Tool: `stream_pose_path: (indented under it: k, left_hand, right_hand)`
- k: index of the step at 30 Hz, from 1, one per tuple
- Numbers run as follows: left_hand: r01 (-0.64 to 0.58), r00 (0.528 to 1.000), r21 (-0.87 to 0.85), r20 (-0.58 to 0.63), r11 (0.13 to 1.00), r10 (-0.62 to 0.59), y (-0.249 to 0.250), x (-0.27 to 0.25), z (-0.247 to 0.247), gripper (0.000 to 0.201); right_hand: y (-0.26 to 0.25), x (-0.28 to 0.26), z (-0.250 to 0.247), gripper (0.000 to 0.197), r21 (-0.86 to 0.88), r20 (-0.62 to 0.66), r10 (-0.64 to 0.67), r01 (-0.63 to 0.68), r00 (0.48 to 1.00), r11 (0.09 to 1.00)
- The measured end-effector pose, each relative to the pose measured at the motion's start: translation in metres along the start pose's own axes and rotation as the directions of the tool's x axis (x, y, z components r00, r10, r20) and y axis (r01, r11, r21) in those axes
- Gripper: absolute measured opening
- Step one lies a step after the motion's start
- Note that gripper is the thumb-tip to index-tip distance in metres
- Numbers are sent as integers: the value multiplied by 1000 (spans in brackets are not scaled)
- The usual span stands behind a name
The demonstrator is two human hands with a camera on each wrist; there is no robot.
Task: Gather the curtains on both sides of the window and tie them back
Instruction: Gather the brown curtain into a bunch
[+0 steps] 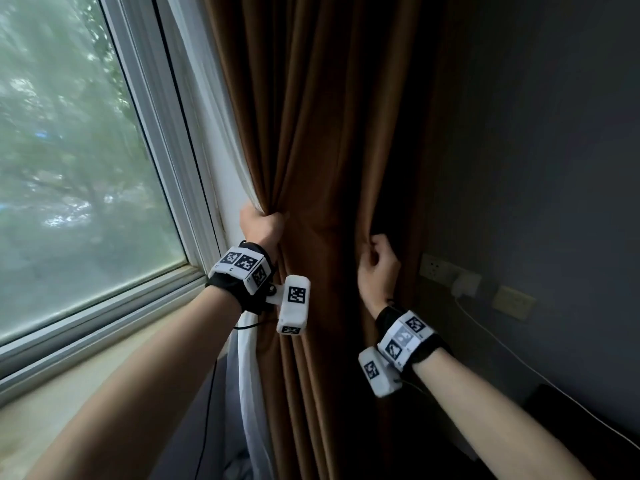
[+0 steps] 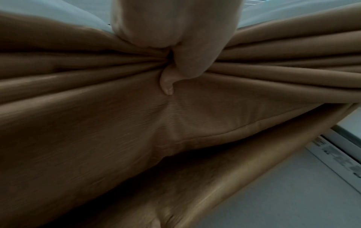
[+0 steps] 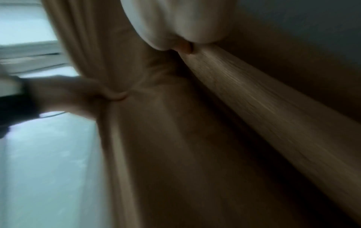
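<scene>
Home room; curtains [image 1: 329,133], window [image 1: 86,168], wall sockets [image 1: 446,271]

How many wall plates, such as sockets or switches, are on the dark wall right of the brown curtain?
2. A white socket plate with a white plug beside it, and a beige plate further right. The curtain may hide more.
</scene>
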State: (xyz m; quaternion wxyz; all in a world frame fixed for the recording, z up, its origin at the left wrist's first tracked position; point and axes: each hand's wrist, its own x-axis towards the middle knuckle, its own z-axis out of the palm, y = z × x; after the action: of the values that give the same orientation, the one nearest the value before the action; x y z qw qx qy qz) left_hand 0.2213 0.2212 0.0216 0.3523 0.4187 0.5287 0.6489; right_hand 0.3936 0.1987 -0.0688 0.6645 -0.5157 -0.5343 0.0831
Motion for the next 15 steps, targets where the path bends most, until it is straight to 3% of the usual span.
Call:
stream_pose_path:
  k: [4, 7, 10, 15]
  left_hand:
    - [1, 1000, 15, -19, 1000, 0, -1, 2, -1, 42]
    - [-20, 1000, 54, -23, 998, 21, -3, 5, -5, 35]
    - [-33, 999, 86, 0, 996, 34, -3, 9, -9, 27]
    - [-13, 972, 6, 236, 1000, 12, 5, 11, -29, 29]
  right_hand:
    - [-15, -20, 18, 10, 95, 74, -62, 55, 995, 994]
    - [-23, -29, 25, 12, 126, 72, -122, 113, 990, 986]
    - [-28, -34, 31, 15, 151, 149, -200, 178, 968, 972]
    - [-27, -27, 48, 23, 154, 294, -189, 148, 937, 977]
